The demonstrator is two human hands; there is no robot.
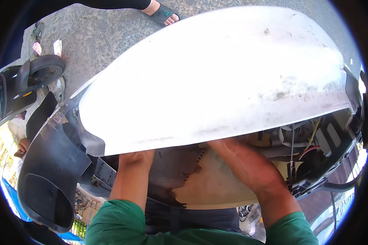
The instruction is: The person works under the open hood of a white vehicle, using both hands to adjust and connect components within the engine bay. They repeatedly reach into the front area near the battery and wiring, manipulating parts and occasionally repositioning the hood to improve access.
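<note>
A large curved white panel (pixel 208 85), with dark smudges along its lower right, spans the middle of the head view. Both my forearms reach in under its near edge. Of my left hand (pixel 142 155) only the wrist end shows, and the panel covers its fingers. My right hand (pixel 220 143) likewise goes out of sight beneath the same edge. Whether either one grips something I cannot tell. Between my arms, close to my body, lies a beige curved panel (pixel 216 183) with a dark, ragged-edged patch (pixel 167 175).
A black plastic body part (pixel 55 163) curves along the left. Cables (pixel 292 151) and a black frame (pixel 331 159) show at the right. Farther left stands a vehicle with a black wheel (pixel 47 69). Another person's sandalled foot (pixel 164 15) is on the pavement (pixel 98 34) beyond.
</note>
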